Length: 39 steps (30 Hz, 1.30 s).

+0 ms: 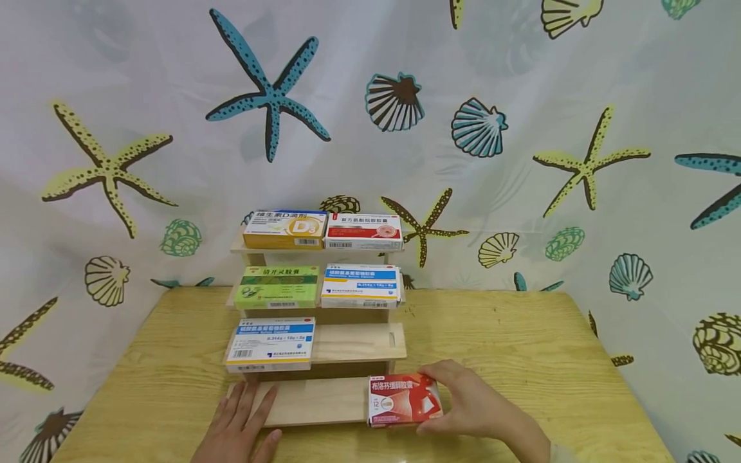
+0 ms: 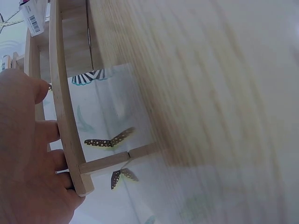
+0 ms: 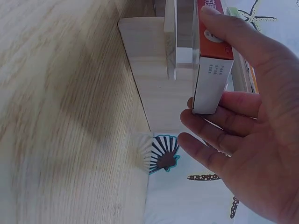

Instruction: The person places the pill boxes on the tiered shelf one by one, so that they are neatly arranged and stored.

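My right hand (image 1: 471,402) holds a red medicine box (image 1: 404,400) between thumb and fingers, at the right end of the lowest shelf of a wooden rack (image 1: 324,395). In the right wrist view the thumb lies on the red box's (image 3: 215,37) printed face, with fingers at its white end. My left hand (image 1: 237,424) rests at the left end of that lowest shelf, fingers extended. The left wrist view shows the left hand (image 2: 28,149) against the shelf board (image 2: 65,102). Nearest above it is a blue-and-white medicine box (image 1: 270,345) on the second shelf from the bottom.
Higher shelves hold a green box (image 1: 278,287), another blue-and-white box (image 1: 361,285), a yellow-and-white vitamin D box (image 1: 285,229) and a red-and-white box (image 1: 363,232). The rack stands on a wooden table (image 1: 498,334), before a patterned cloth (image 1: 347,167).
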Each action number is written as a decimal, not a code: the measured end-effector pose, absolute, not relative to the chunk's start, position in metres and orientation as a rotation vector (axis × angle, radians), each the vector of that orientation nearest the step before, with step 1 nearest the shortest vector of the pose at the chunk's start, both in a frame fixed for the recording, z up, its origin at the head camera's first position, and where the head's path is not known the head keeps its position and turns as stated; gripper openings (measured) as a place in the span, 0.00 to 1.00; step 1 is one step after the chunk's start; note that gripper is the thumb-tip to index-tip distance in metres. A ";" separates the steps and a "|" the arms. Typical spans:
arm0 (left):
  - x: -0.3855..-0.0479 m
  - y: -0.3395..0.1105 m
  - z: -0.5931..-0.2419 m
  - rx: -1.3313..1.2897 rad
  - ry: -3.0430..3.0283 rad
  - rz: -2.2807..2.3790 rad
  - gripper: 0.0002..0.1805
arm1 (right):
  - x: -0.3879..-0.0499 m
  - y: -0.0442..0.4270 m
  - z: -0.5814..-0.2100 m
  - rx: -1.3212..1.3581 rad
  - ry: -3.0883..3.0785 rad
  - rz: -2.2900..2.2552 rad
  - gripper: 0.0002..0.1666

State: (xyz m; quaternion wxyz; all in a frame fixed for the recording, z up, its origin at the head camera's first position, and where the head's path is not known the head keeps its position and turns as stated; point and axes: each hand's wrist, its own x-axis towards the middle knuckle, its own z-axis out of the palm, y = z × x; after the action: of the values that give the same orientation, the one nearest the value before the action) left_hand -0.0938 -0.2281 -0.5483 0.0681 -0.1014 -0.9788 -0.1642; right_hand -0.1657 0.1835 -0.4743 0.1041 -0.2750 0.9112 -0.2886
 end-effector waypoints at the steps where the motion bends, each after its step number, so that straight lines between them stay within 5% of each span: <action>1: -0.094 -0.228 -0.549 -0.307 -2.944 -0.497 0.37 | -0.166 0.182 -0.474 -0.814 2.688 -0.842 0.53; 39: -0.094 -0.229 -0.548 -0.301 -2.968 -0.458 0.37 | -0.169 0.141 -0.478 -0.875 2.755 -0.724 0.54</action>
State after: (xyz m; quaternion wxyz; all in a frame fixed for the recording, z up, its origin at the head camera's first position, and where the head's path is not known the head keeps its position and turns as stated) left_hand -0.0939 -0.2290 -0.5480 0.0616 -0.0994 -0.9815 -0.1515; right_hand -0.1688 0.1407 -0.4777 0.0806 -0.2926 0.9215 -0.2423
